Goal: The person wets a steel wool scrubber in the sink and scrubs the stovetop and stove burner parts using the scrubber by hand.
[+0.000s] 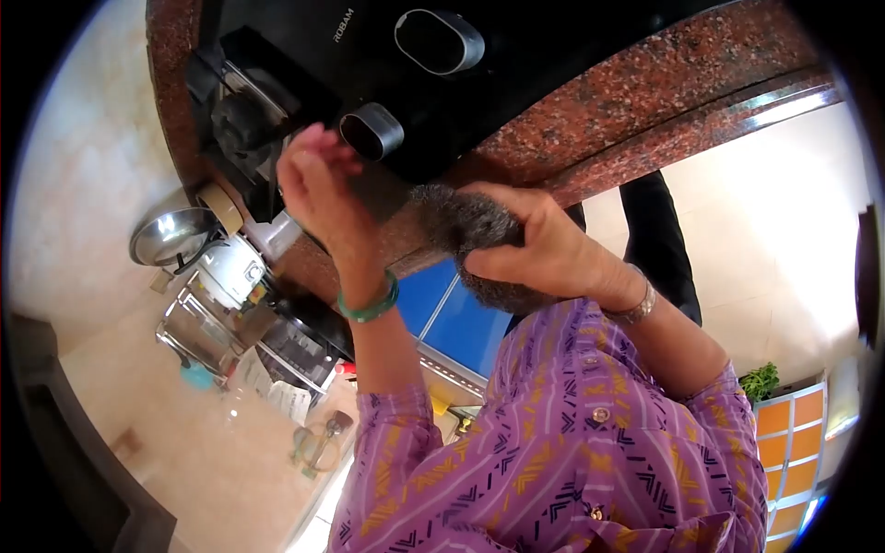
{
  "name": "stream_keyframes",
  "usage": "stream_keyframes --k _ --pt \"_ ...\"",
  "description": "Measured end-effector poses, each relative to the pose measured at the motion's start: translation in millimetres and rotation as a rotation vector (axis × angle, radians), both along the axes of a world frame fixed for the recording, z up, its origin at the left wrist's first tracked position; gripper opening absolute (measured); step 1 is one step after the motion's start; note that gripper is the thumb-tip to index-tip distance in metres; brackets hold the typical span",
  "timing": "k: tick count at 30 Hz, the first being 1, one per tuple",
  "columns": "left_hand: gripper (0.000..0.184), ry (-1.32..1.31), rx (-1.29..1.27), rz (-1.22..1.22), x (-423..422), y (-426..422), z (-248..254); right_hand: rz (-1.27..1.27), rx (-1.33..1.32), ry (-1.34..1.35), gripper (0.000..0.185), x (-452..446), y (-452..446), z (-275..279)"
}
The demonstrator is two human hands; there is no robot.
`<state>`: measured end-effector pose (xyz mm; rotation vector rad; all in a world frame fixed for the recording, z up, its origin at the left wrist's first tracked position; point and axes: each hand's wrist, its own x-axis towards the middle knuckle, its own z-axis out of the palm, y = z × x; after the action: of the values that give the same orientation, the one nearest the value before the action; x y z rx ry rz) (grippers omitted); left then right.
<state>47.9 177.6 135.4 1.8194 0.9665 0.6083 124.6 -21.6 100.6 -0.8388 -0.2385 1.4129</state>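
My right hand (pixel 544 244), with a metal band at its wrist, is wrapped round a dark grey, fuzzy scouring pad (pixel 475 221). The thumb and fingers press into it, and the pad hangs out on both sides of the grip. My left hand (pixel 318 184), wearing a green bangle (pixel 371 300), is raised beside the smaller stove knob (pixel 371 132). Its fingers are a little blurred and loosely spread, with nothing visible in them; I cannot tell whether they touch the knob. Both hands are over the front of the black gas stove (pixel 313 55).
A larger knob (pixel 440 42) sits farther along the stove. Red-brown granite countertop (pixel 636 101) edges it. To the left stand a metal pan (pixel 173 235), a white appliance (pixel 230 272) and a shiny rack (pixel 194 323). Blue cabinet doors (pixel 461 318) lie below.
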Motion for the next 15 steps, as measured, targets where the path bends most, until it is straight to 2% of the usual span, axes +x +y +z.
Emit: stream_keyframes --k 1,2,4,5,6,8,9,14,15 --pt "0.038 0.053 0.006 0.038 -10 -5 9 -0.044 0.073 0.264 0.049 -1 -1 -1" --pt "0.038 0.057 0.006 0.053 -22 -12 14 -0.029 0.072 0.269 0.049 -1 -2 -4" --pt "0.046 0.060 -0.088 0.033 -45 -28 23 -0.040 0.146 0.670 0.048 3 -3 -6" --pt "0.042 -0.007 -0.161 -0.016 -55 -38 27 -0.019 0.162 0.778 0.046 3 -3 -5" --pt "0.042 -0.019 -0.154 0.007 -62 -49 30 0.007 0.160 0.770 0.046 1 -2 -5" --pt "0.044 -0.058 -0.351 -0.008 -76 -70 34 0.059 0.133 0.584 0.062 -6 1 -4" --pt "0.040 -0.062 -0.342 -0.073 -85 -74 34 0.072 0.143 0.615 0.063 -12 3 -2" --pt "0.026 -0.128 -0.370 0.063 -122 -105 47 0.185 0.110 0.559 0.061 -50 8 13" --pt "0.025 -0.168 -0.356 0.099 -132 -112 50 0.199 0.124 0.590 0.050 -63 8 13"
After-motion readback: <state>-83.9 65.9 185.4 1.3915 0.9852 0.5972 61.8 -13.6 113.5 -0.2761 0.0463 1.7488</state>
